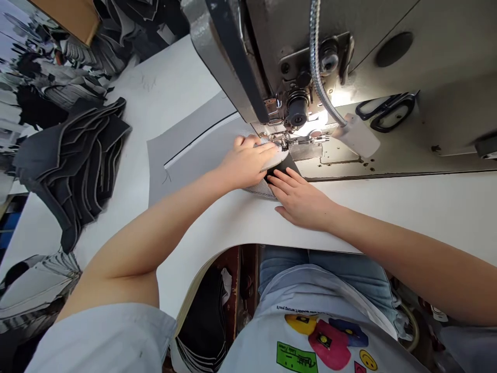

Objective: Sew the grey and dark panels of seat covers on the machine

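Note:
My left hand (248, 161) bears down on a light grey fabric piece (279, 157) beside the needle area, with the index finger stretched toward the presser foot (284, 142) and the other fingers bent. My right hand (301, 199) lies flat, fingers apart, its tips on a black fabric piece (289, 168) just in front of the sewing machine (267, 62). Mesh-like grey cloth (258, 189) shows beneath both hands. Under my left wrist, a flat grey panel (182, 150) with a dark and white line along it rests on the table. My left thumb is hidden.
Black-handled scissors (388, 111) lie on the machine bed at right. A stack of dark grey cut pieces (77, 160) sits on the white table (171, 77) at left. A metal flexible hose (316, 62) hangs ahead. The table's front edge curves inward near my body.

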{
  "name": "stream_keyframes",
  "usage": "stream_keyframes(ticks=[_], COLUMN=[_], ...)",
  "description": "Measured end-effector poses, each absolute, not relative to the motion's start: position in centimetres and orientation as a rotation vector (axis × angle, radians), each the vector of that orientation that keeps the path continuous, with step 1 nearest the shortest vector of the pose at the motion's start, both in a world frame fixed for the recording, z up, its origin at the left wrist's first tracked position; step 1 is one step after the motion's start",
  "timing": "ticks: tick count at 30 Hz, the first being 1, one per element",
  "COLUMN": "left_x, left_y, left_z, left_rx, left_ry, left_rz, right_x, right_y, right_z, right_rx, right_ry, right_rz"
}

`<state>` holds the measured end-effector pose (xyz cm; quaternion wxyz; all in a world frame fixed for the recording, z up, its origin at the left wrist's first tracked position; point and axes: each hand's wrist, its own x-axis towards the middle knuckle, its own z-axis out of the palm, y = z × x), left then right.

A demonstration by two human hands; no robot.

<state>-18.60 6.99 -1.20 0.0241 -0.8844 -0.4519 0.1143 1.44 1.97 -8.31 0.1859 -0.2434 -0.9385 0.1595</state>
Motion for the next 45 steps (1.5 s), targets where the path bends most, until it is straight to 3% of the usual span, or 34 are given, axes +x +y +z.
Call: stream_keyframes(ticks=[7,13,19,25,29,32,45], left_x=[-20.5,-19.8,-17.1,-16.1,-19.0,-20.7,-15.7], left_y=[6.4,6.5,8.6,8.0,7.7,8.3,8.4], left_z=[-1.0,0.4,1.1,0.1,-0.1,0.1,1.0], left_rx=[-2.818,-2.715,-2.738,-2.606,-2.87,-2.954,-2.607], left_ry=[-1.127,-1.157,-1.489,-1.897,-1.516,-1.262,-1.615], left_rz=[0.272,0.586,0.883,0.637,0.462,0.545,0.944], right_x=[2.3,2.6,2.5,2.2,2.4,2.7,-2.6], right_y=[2.6,2.2,1.8,1.7,2.0,2.3,0.5], right_z=[-7.6,-7.7,-8.2,-8.0,-7.8,-7.5,-7.4], right_rx=[-0.591,-0.574,-0.532,-0.564,-0.555,-0.558,-0.738], right_ry=[-2.559,-2.659,-2.731,-2.708,-2.698,-2.677,-2.834], right_rz=[0.77,0.624,0.484,0.499,0.6,0.673,0.349])
